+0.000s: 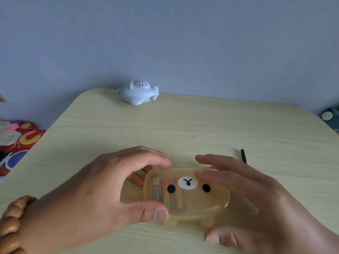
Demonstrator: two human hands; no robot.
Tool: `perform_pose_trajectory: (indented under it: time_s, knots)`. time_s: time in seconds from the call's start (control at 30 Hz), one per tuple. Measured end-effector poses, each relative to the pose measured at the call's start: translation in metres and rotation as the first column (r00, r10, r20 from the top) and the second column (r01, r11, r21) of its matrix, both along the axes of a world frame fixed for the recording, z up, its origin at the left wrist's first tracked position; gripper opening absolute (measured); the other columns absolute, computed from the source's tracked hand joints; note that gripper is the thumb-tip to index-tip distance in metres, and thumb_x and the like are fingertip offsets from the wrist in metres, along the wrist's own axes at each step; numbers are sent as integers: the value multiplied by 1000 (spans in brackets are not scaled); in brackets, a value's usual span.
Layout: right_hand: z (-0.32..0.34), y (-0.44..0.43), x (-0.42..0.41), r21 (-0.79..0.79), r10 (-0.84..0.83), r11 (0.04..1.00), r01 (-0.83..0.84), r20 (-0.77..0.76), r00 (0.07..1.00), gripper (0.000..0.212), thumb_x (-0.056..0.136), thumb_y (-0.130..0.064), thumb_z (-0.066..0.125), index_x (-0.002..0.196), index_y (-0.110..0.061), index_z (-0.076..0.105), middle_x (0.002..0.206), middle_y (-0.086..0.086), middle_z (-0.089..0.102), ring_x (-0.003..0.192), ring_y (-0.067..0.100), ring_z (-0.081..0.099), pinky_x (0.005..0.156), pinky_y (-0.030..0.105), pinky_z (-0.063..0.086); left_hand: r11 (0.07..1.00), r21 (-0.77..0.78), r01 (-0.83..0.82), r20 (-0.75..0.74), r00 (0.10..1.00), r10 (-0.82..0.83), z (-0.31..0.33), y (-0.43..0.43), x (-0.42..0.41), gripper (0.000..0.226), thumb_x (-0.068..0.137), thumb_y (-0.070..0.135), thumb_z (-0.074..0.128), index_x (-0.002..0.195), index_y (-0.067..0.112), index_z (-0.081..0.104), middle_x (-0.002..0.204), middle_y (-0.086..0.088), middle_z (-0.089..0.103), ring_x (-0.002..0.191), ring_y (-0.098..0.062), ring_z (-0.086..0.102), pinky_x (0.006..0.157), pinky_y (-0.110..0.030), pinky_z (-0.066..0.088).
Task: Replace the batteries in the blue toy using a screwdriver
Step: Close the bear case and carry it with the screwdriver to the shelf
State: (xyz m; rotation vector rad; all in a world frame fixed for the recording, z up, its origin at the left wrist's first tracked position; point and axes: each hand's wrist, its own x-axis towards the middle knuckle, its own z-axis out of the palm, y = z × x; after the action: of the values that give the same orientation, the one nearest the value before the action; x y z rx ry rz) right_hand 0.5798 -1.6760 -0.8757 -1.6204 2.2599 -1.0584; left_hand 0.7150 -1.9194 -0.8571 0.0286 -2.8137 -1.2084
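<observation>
A translucent yellow box (pixel 211 200) with a bear face on its lid lies on the table in front of me. Several batteries (pixel 166 193) show through the lid on its left side. My left hand (pixel 102 191) grips the box's left end, thumb at the near rim and fingers over the far rim. My right hand (pixel 256 204) grips the right end of the lid, fingers across its top and thumb at the near edge. The blue toy (pixel 138 92) stands far off at the table's back edge. A black screwdriver (pixel 243 156) peeks out beyond my right hand.
The pale wood-grain table (pixel 201 125) stretches between the box and the toy. Colourful fabric (pixel 16 142) lies off the table's left edge. A dark round object (pixel 330 116) sits past the right corner. A blue wall rises behind.
</observation>
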Motion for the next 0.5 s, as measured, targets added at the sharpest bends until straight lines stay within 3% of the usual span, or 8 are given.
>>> perform_pose_trajectory:
  time_s: [0.07, 0.13, 0.23, 0.33, 0.4, 0.5]
  knots:
    - [0, 0, -2, 47, 31, 998, -28, -69, 997, 74, 69, -55, 83, 136, -37, 57, 157, -17, 39, 134, 2, 53, 97, 18, 50, 999, -39, 29, -72, 997, -32, 2, 6, -4, 54, 72, 57, 77, 124, 57, 61, 125, 36, 62, 109, 11, 64, 84, 2, 43]
    - [-1, -2, -4, 40, 22, 999, -18, -108, 994, 69, 73, -49, 83, 136, -32, 59, 155, -17, 43, 132, 3, 55, 95, 21, 53, 999, 49, -11, -78, 997, 14, 7, 14, -6, 41, 80, 47, 72, 121, 47, 68, 133, 28, 61, 116, 10, 58, 80, 7, 39]
    - [6, -7, -3, -17, 4, 1000, -5, -50, 999, 61, 81, -52, 75, 134, -24, 63, 141, -16, 57, 125, -2, 60, 93, 18, 54, 967, -225, 116, 46, 993, -108, 7, 13, -3, 71, 64, 71, 66, 132, 52, 54, 138, 32, 52, 122, 12, 55, 89, -6, 46]
    - [21, -9, 1, 16, -1, 1000, 1, -43, 999, 67, 84, -69, 58, 140, -33, 54, 137, -24, 58, 125, -7, 57, 90, 16, 54, 976, -200, 92, 21, 996, -89, 8, 5, -4, 62, 71, 63, 70, 128, 49, 53, 127, 36, 56, 110, 18, 57, 85, -4, 45]
    - [31, -14, 3, 91, -34, 994, 52, -186, 982, 80, 74, -79, 61, 142, -41, 48, 136, -29, 58, 120, -9, 59, 82, 21, 60, 975, -215, 58, -35, 997, -67, 13, 3, -7, 60, 71, 68, 70, 126, 50, 53, 120, 39, 59, 102, 21, 59, 80, -1, 45]
    - [40, -23, 4, 67, -60, 994, 89, -355, 933, 76, 69, -70, 70, 134, -32, 61, 126, -19, 68, 102, 4, 71, 71, 32, 62, 969, -236, 79, -42, 995, -91, 21, 6, -6, 61, 68, 76, 68, 122, 50, 57, 107, 34, 65, 94, 19, 61, 74, -4, 46]
